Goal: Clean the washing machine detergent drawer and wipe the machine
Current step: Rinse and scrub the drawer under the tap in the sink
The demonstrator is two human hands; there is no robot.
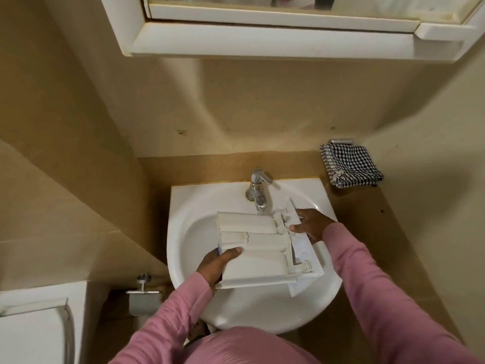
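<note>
Pink sleeves point(168, 319) fill the near edge of the view, both arms reaching forward from a person who stands right up against a wash basin in a small beige-walled bathroom.

At twelve o'clock, high on the wall, hangs a white mirror cabinet point(262, 40). Below it is the white sink point(181, 206), its bowl round and its back edge square. At eight o'clock from the sink stands a white toilet cistern point(34, 324).

Held over the bowl is the detergent drawer point(259, 248). It is an off-white plastic tray lying lengthwise from nine to three o'clock and tilted, its near edge lower. Three long rounded channels run along the face turned upward. A wider flat front panel with small clips caps its three o'clock end. Faint yellowish marks show on the channels.

A black-and-white checked cloth point(350, 164) lies folded on the ledge at two o'clock from the sink.

The left hand point(215, 264) grips the drawer's seven o'clock corner, thumb on top and fingers underneath. The right hand point(311, 224) grips the front panel at two o'clock, thumb pressed on its edge and fingers curled behind.

A chrome tap point(258, 190) stands at the sink's twelve o'clock, its spout just above the drawer. I cannot tell whether water runs. A metal paper holder point(143, 291) is fixed to the wall at seven o'clock.
</note>
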